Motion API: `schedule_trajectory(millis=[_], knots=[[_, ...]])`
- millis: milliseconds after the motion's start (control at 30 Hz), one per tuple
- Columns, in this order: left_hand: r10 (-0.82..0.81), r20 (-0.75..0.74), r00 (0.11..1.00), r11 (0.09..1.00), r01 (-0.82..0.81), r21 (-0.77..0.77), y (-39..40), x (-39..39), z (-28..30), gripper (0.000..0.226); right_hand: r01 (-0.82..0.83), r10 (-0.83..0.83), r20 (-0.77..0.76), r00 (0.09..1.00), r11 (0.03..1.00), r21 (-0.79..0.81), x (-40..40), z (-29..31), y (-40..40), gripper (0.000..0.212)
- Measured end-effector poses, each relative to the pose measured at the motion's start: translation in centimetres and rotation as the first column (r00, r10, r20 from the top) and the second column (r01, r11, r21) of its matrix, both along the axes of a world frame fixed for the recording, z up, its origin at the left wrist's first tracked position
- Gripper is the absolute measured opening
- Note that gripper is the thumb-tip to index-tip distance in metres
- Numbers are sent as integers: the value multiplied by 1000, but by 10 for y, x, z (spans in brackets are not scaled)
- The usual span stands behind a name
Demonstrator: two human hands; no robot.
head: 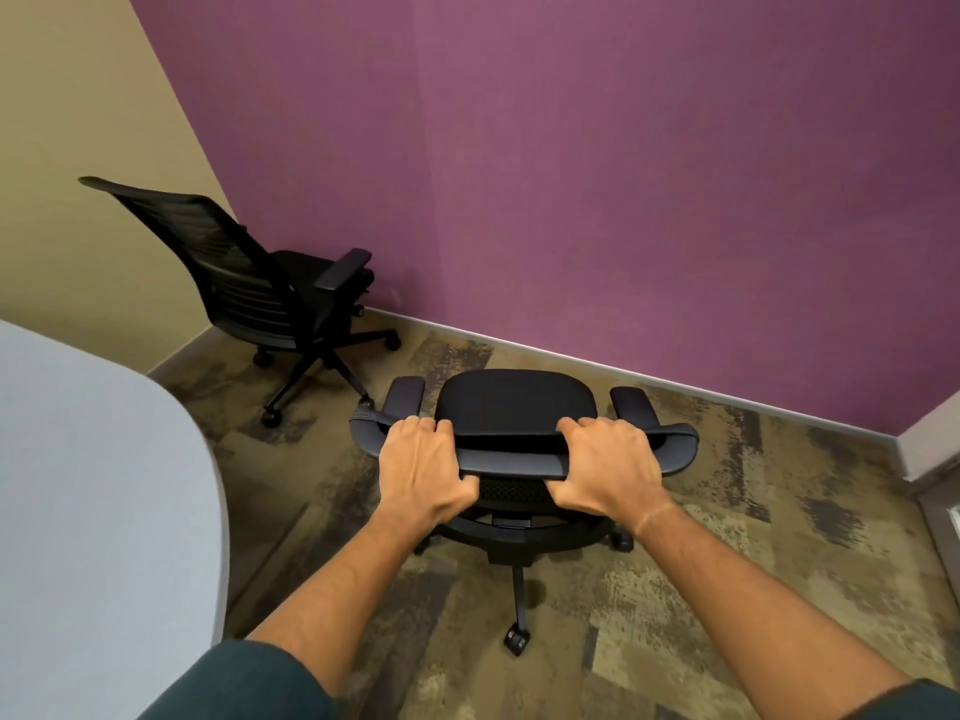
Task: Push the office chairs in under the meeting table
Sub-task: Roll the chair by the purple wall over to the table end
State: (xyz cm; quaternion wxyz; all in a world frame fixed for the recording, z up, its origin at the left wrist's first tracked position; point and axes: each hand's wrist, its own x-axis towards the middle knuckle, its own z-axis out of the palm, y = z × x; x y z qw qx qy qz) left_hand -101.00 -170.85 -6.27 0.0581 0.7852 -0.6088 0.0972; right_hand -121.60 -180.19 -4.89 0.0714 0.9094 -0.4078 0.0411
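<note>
A black office chair (pixel 511 402) stands right in front of me on the carpet, its seat facing the purple wall. My left hand (pixel 423 467) and my right hand (pixel 605 467) both grip the top edge of its backrest, fingers curled over it. A second black office chair (pixel 249 283) with a mesh back stands apart at the far left, near the room's corner. The light grey meeting table (pixel 93 501) fills the left edge of the view, its rounded edge beside my left arm.
The purple wall (pixel 623 174) runs close behind the near chair. A beige wall (pixel 78 174) meets it at the far left corner. Patterned brown carpet (pixel 727 563) covers the floor to my right.
</note>
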Motion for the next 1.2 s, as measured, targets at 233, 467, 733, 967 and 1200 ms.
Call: schedule_trajectory(millis=[233, 467, 733, 967, 1200], knots=[[98, -14, 995, 995, -98, 17, 32, -5, 2, 40, -88, 88, -30, 996, 996, 9, 6, 2, 9, 54], [210, -54, 976, 978, -210, 8, 43, -20, 3, 38, -195, 196, -20, 980, 979, 56, 7, 4, -4, 55], [389, -58, 919, 920, -391, -21, 29, -42, 2, 35, -371, 373, -48, 927, 928, 41, 13, 6, -46, 54], [533, -68, 843, 843, -536, -45, 3, -69, 0, 34, -510, 515, -55, 855, 856, 81, 19, 7, -97, 55], [633, -42, 773, 773, -634, -2, -24, -74, 4, 39, -598, 605, -45, 795, 794, 107, 35, 8, -136, 57]])
